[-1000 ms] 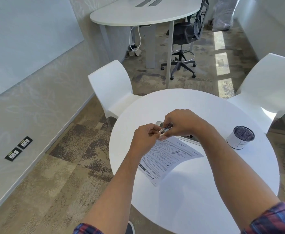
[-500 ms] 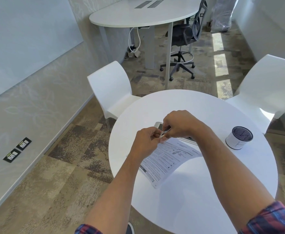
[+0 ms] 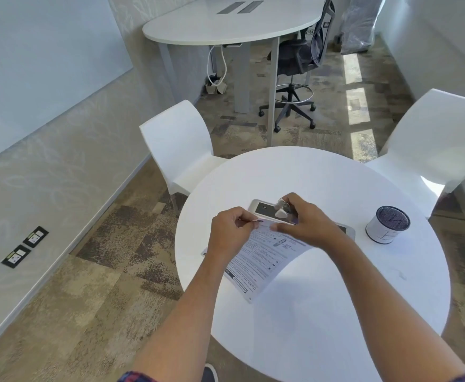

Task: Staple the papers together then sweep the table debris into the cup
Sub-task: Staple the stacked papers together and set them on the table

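Printed papers [image 3: 264, 261] lie on the round white table [image 3: 322, 312], their far edge under my hands. My right hand [image 3: 305, 220] grips a small silver stapler [image 3: 276, 212] with a white piece on it, just above that far edge. My left hand [image 3: 230, 230] pinches a thin metal strip [image 3: 250, 221] that points at the stapler. A white cup [image 3: 387, 225] with a dark top stands on the table to the right, apart from both hands. Small pale debris [image 3: 399, 274] lies on the table in front of the cup.
A flat device with a white frame [image 3: 348, 230] lies on the table behind my right hand, mostly hidden. White chairs stand at the far left [image 3: 181, 147] and the far right [image 3: 429, 144]. A tall desk [image 3: 225, 26] and an office chair [image 3: 297, 62] are farther back.
My hands were pressed together on the stapler. They have now drawn slightly apart: the right hand has turned the stapler so that its flat side shows, and the left holds the thin strip beside it.
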The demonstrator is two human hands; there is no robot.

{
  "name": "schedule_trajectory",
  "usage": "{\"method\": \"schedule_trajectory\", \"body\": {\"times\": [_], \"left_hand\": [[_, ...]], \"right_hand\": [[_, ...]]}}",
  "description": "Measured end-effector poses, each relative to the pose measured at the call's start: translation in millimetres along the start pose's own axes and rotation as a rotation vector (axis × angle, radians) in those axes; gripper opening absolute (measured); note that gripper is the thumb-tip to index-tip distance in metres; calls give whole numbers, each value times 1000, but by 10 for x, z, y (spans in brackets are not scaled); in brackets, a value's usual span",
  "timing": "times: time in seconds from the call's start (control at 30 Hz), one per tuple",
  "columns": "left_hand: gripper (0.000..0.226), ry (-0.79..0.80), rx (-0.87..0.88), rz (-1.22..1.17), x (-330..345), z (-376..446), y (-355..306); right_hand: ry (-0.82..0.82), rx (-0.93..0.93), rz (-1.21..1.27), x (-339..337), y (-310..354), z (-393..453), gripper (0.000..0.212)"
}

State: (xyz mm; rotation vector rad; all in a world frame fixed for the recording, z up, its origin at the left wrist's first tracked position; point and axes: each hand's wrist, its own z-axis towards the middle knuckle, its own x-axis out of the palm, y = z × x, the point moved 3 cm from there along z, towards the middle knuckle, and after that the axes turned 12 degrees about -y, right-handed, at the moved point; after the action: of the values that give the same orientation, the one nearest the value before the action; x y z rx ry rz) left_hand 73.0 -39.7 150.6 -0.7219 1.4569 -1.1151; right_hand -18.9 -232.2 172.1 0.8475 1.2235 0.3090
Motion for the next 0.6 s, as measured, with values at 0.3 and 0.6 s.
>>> {"method": "schedule_trajectory", "body": {"times": [0.3, 0.6], "left_hand": [[11, -34, 240, 49, 117, -167, 8], [16, -90, 504, 197, 121, -319, 107]], "right_hand": [[-449, -485, -307, 329, -83, -318, 40], [-456, -554, -297, 484, -265, -390, 44]]}}
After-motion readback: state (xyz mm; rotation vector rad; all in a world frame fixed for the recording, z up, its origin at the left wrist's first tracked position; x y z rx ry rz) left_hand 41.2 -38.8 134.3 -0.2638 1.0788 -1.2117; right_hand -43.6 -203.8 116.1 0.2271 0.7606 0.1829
